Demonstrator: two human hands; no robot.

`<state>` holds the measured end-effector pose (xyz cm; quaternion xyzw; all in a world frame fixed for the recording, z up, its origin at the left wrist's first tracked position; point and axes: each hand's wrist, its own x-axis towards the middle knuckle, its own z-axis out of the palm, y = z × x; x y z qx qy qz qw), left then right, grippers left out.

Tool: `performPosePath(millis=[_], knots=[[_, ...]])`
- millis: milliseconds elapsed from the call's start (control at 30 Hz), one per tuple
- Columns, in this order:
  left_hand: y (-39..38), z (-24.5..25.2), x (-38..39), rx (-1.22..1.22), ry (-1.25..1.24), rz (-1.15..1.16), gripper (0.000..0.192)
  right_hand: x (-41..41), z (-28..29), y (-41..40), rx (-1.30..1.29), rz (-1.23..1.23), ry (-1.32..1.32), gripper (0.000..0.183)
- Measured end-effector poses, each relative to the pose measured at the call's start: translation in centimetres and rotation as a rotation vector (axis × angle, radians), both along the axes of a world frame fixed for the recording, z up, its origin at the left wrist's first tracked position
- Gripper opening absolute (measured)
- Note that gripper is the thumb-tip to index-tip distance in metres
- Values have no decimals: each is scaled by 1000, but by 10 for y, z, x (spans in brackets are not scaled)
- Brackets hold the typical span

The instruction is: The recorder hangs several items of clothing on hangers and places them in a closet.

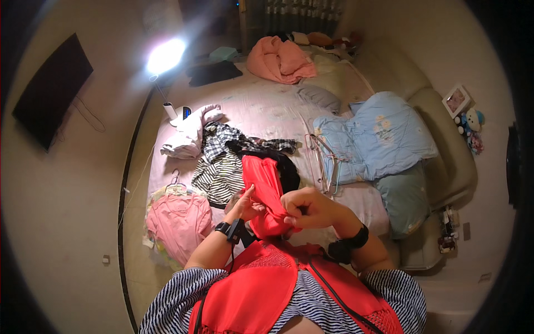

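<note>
A red garment [265,179] hangs in front of me between both hands, above the near edge of the bed. My left hand [248,205] grips its left side, thumb pointing up. On its right side, my right hand [306,208] pinches the cloth with bent fingers. Just beyond lie a black garment [288,169], a black-and-white striped garment [219,177] and a checked shirt [221,140]. A pink top [181,221] on a hanger is spread to the left. Several wire hangers [321,160] lie to the right.
A lit lamp [167,56] stands at the bed's left edge beside a pale garment [185,137]. On the right are a blue quilt [392,133] and a green pillow [404,200]. A salmon-coloured quilt [279,60] is bunched at the far side of the bed [258,100].
</note>
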<state>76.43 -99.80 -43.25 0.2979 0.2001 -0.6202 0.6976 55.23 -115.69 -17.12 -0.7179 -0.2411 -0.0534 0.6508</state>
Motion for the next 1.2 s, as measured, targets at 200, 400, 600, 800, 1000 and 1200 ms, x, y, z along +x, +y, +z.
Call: performPosePath(millis=[200, 400, 600, 800, 1000, 1200], knots=[[-48, 0, 43, 181, -199, -64, 29, -40, -1, -26, -65, -36, 52, 35], [-39, 209, 39, -642, -604, 47, 29, -24, -46, -44, 3, -344, 395, 23], [-16, 262, -45, -743, -836, -314, 72, 24, -70, -43, 520, -326, 614, 43], [10, 221, -68, -440, -1204, -1009, 71, 50, -100, -44, 900, 7, 466, 33], [48, 175, -32, -56, -1159, -619, 48, 46, -67, -10, 927, -84, 359, 25], [45, 169, -35, -500, -314, -172, 47, 37, -80, 6, 522, 132, 279, 16]])
